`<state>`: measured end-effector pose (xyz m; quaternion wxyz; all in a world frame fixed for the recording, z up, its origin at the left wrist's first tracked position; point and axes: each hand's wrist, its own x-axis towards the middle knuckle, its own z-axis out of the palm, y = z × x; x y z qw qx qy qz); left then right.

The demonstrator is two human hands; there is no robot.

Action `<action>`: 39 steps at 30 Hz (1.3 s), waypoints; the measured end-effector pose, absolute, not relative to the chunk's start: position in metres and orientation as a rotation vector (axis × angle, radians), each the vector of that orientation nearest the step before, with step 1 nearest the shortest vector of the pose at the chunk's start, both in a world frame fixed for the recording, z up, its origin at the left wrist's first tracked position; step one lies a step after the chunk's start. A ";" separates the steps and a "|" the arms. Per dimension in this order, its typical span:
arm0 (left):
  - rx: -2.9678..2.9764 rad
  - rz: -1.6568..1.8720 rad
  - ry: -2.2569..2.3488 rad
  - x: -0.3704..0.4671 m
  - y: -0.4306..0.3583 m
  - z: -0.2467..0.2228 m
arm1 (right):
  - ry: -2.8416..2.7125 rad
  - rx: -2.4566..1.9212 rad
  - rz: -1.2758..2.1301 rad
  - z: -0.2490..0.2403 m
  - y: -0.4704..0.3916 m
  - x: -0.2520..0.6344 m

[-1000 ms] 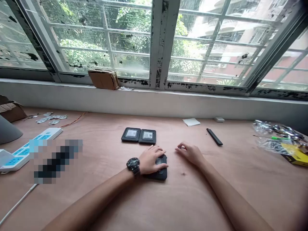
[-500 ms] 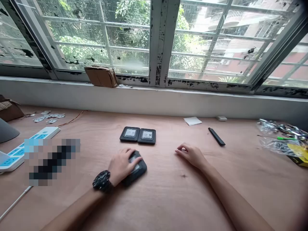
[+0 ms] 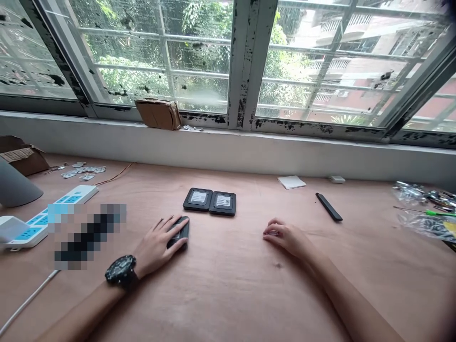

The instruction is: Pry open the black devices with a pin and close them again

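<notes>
Two black square drives with white labels lie side by side on the wooden table, the left drive touching the right drive. My left hand, below and left of them, rests over a third black drive, its fingers and thumb spread across the top and hiding part of it. My right hand lies on the table to the right, fingers curled together; a small shiny thing seems to show between them, too small to name.
A white power strip and a pixelated dark object are at the left. Toward the right lie a white paper, a black bar, a small white block, a green screwdriver and plastic bags.
My left hand has slid the third drive left and slightly up, near the left end of the pair. My right hand stays nearly in place. The view has shifted a little.
</notes>
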<state>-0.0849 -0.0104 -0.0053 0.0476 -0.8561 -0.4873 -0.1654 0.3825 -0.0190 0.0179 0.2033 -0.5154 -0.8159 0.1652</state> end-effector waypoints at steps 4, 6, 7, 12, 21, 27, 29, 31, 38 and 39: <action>-2.448 -0.517 -1.570 -0.117 0.027 -0.006 | -2.273 -1.462 0.545 0.023 -0.020 0.384; -2.390 -0.502 -1.667 -0.127 0.048 -0.007 | -2.274 -1.463 0.586 0.025 -0.021 0.384; -2.379 -0.497 -1.717 -0.131 0.059 -0.008 | -2.278 -1.459 0.602 0.026 -0.022 0.383; -2.446 -0.513 -1.834 -0.134 0.114 -0.010 | -2.299 -1.408 0.686 0.030 -0.026 0.380; -2.498 -0.564 -1.787 -0.106 0.146 -0.010 | -2.321 -1.355 0.420 0.032 -0.029 0.364; -2.460 -0.575 -1.783 -0.097 0.138 -0.010 | -2.306 -1.276 0.077 0.014 -0.018 0.342; -2.452 -0.575 -1.787 -0.093 0.135 -0.009 | -2.274 -1.303 -0.015 0.013 -0.008 0.330; -2.446 -0.579 -1.786 -0.087 0.132 -0.008 | -2.262 -1.324 -0.072 0.013 0.005 0.313; -2.424 -0.610 -1.798 -0.061 0.118 -0.009 | -2.456 -1.288 -0.060 0.002 0.038 0.270; -2.421 -0.614 -1.800 -0.058 0.117 -0.009 | -2.461 -1.297 -0.056 0.001 0.035 0.271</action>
